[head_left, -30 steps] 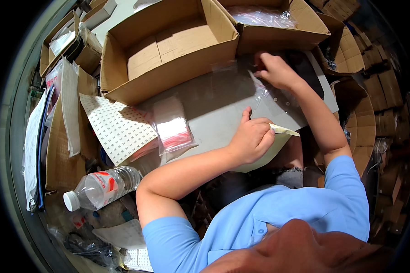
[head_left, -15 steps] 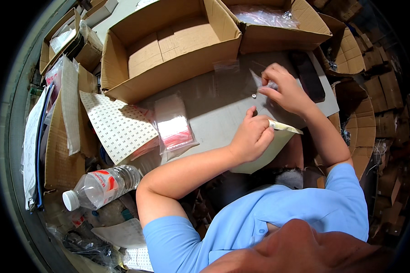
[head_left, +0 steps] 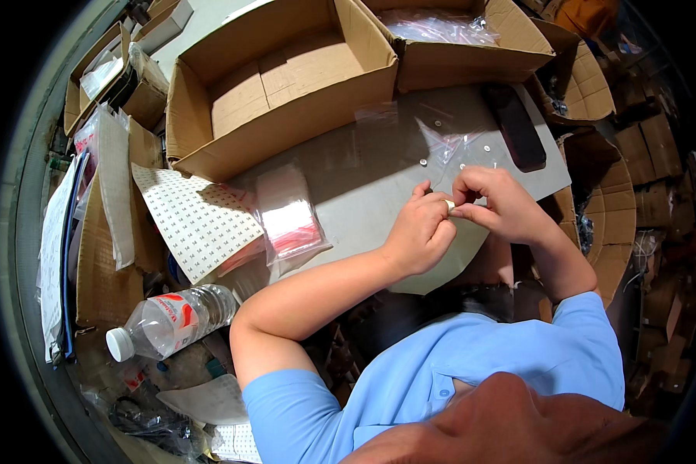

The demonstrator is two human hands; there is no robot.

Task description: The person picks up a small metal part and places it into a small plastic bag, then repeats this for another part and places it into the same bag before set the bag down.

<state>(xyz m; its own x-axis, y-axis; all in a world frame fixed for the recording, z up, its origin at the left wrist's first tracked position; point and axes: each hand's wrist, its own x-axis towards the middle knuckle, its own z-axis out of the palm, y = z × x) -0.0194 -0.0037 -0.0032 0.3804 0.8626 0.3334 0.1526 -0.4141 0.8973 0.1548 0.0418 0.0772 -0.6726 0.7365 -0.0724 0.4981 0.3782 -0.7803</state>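
Note:
My left hand (head_left: 419,238) is closed on a pale yellow sheet (head_left: 439,272), which hangs below the fingers over the near table edge. At the sheet's small curled upper edge, the thumb and forefinger of my right hand (head_left: 503,205) pinch together. Whether a smaller piece sits between those fingertips is too small to tell. Just beyond both hands lies a clear plastic bag (head_left: 445,144). Small round white pieces are scattered around it, one (head_left: 423,162) to its left and another (head_left: 486,148) to its right.
A dark phone (head_left: 513,127) lies at the right of the grey table (head_left: 356,203). Cardboard boxes (head_left: 301,108) line the back. To the left are a printed sticker sheet (head_left: 197,220), a stack of clear bags (head_left: 288,213) and a water bottle (head_left: 174,321).
My right hand has left the clear bag and come nearer, down to the sheet's edge at my left hand. Several round pieces and the bag are now uncovered.

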